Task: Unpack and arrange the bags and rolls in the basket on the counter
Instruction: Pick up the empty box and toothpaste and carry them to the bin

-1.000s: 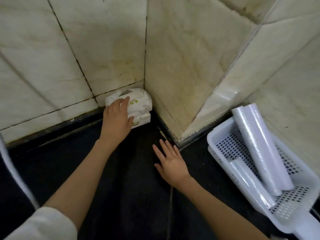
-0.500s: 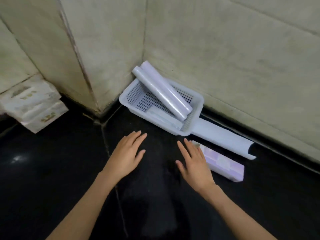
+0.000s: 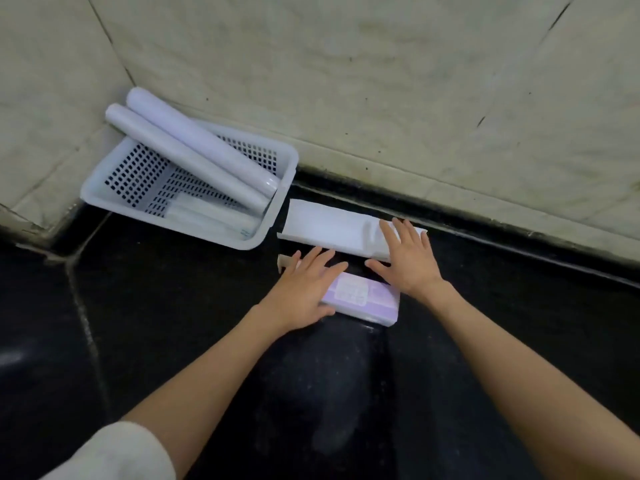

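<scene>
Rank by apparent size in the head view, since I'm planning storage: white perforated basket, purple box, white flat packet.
1. White perforated basket
2. White flat packet
3. Purple box, though both are partly hidden by hands, so unsure.

Left hand (image 3: 302, 295) covers the near-left part of the purple box (image 3: 363, 299), so contact or grip is unclear. Box label print too small to read. Right hand (image 3: 410, 261) hides the right end of the white sleeve (image 3: 325, 226). Flat pack (image 3: 211, 216) in the basket (image 3: 104, 199) sits partly under the two rolls (image 3: 194, 154); print unreadable. Left sleeve (image 3: 117, 452) cut off by bottom edge.
</scene>
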Demonstrator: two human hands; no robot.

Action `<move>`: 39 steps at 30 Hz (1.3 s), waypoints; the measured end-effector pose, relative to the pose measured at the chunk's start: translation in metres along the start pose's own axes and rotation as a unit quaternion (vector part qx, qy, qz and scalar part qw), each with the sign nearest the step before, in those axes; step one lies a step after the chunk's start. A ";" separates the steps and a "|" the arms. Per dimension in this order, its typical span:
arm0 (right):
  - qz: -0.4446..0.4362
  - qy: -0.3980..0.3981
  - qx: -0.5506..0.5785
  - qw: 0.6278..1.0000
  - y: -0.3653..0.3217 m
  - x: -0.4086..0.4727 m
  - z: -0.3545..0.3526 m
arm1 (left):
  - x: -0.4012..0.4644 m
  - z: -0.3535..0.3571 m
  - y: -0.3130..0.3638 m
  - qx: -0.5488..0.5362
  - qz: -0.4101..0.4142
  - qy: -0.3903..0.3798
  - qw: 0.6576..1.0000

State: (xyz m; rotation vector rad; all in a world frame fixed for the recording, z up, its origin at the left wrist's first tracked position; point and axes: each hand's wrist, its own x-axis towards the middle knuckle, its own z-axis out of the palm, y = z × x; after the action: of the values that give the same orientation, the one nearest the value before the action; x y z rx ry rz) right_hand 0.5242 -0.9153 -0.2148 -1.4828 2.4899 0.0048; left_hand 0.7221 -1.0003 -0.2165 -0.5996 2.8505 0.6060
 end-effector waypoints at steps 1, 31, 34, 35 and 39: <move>-0.008 -0.018 -0.009 1.000 0.005 0.014 0.003 | 0.007 0.005 0.000 0.010 -0.014 -0.020 1.000; 0.461 0.113 0.184 0.861 0.034 -0.324 0.024 | -0.086 0.051 0.125 -0.024 0.065 0.003 0.998; 0.544 0.140 0.231 0.794 0.026 -0.415 0.041 | -0.113 0.066 0.177 -0.047 0.132 -0.030 0.990; 0.569 0.153 0.244 0.770 0.024 -0.444 0.047 | -0.122 0.073 0.197 -0.052 0.153 -0.046 0.986; 0.663 0.197 0.276 0.668 0.011 -0.558 0.077 | -0.163 0.108 0.279 -0.045 0.240 -0.136 0.960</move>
State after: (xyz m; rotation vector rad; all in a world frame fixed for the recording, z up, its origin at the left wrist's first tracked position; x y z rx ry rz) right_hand 0.7841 -0.4166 -0.1743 0.7888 2.8287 -0.7731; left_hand 0.7613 -0.6639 -0.1764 0.1735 2.7097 0.8197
